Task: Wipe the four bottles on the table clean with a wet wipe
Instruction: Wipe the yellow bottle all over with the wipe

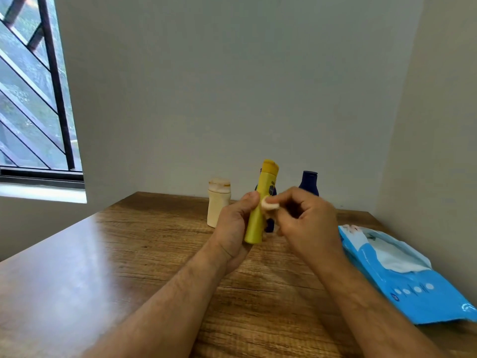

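Observation:
My left hand (233, 226) grips a yellow bottle (260, 202) upright above the wooden table (129, 254), thumb near its middle. My right hand (304, 218) pinches a small folded white wet wipe (269, 204) against the bottle's right side. Behind them a cream bottle (218, 202) stands on the table at the left. A dark blue bottle (309, 182) stands at the right, mostly hidden by my right hand. Part of another dark blue bottle (269, 224) shows between my hands, largely hidden by the yellow one.
A blue wet-wipe pack (413, 293) lies on the table's right side, its flap open with a white wipe showing. Walls close in behind and to the right. A barred window (33, 99) is at the left.

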